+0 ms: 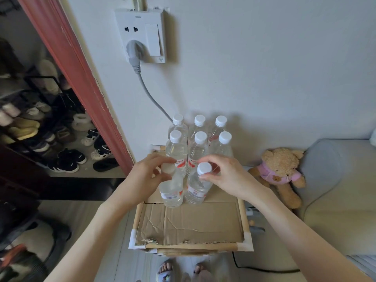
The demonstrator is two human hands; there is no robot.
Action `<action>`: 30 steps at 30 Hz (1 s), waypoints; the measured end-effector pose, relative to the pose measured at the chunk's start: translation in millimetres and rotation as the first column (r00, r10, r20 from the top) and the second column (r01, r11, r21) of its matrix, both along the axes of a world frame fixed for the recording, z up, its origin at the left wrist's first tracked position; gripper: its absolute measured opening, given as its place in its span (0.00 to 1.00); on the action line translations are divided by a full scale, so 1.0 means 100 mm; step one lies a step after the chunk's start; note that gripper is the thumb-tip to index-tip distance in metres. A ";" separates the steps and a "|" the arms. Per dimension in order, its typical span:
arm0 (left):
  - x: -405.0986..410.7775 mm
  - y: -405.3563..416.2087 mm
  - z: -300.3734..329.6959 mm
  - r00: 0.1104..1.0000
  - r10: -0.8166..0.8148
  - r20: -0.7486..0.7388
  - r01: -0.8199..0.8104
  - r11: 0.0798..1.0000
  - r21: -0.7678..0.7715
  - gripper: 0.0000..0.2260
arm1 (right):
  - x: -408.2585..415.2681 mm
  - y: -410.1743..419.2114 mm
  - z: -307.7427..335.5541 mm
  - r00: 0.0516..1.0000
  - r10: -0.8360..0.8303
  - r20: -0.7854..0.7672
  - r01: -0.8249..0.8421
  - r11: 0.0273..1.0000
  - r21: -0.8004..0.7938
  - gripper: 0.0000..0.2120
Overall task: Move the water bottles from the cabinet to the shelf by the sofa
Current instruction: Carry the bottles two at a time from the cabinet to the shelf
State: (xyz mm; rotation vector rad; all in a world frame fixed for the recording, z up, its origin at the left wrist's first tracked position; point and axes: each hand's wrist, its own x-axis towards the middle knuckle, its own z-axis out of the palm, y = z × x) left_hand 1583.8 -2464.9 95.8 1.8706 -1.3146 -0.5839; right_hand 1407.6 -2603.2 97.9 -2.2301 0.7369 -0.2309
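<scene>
Several clear water bottles with white caps and red-and-white labels stand upright on a cardboard-lined wooden shelf [189, 222] against the wall. Six of them form a block [198, 143] at the back. In front of the block, my left hand [146, 176] grips the cap and neck of one bottle [172, 192]. My right hand [225, 176] pinches the cap of a second bottle [198, 186] beside it. Both held bottles rest on or just above the cardboard; I cannot tell which.
A teddy bear [278, 171] in a pink top leans against the sofa [333, 200] to the right. A wall socket [142, 35] with a grey cable hangs above the bottles. At the left, a red door frame [81, 82] leads to a shoe rack [44, 129].
</scene>
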 end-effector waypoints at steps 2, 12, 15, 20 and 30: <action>-0.04 -0.02 -0.02 0.993 0.111 0.045 -0.109 0.993 -0.039 0.14 | 0.04 0.02 -0.04 0.996 -0.091 0.012 0.092 0.992 -0.081 0.14; -0.03 0.09 -0.13 0.994 0.014 -0.108 -0.013 1.000 0.017 0.22 | -0.04 0.03 -0.13 0.999 0.050 -0.013 -0.051 0.993 -0.109 0.19; -0.10 0.04 -0.15 0.979 0.197 -0.059 -0.198 0.980 -0.012 0.18 | 0.04 0.03 -0.13 0.999 -0.051 -0.001 0.050 0.979 -0.198 0.18; -0.23 -0.03 -0.24 0.977 0.211 0.010 -0.210 0.974 -0.088 0.18 | 0.12 0.03 -0.20 0.991 -0.101 0.092 0.122 0.959 -0.257 0.19; -0.28 0.20 -0.79 0.920 0.186 -0.345 -0.235 0.966 -0.106 0.30 | -0.08 0.29 -0.81 0.932 -0.269 0.242 0.210 0.947 0.244 0.34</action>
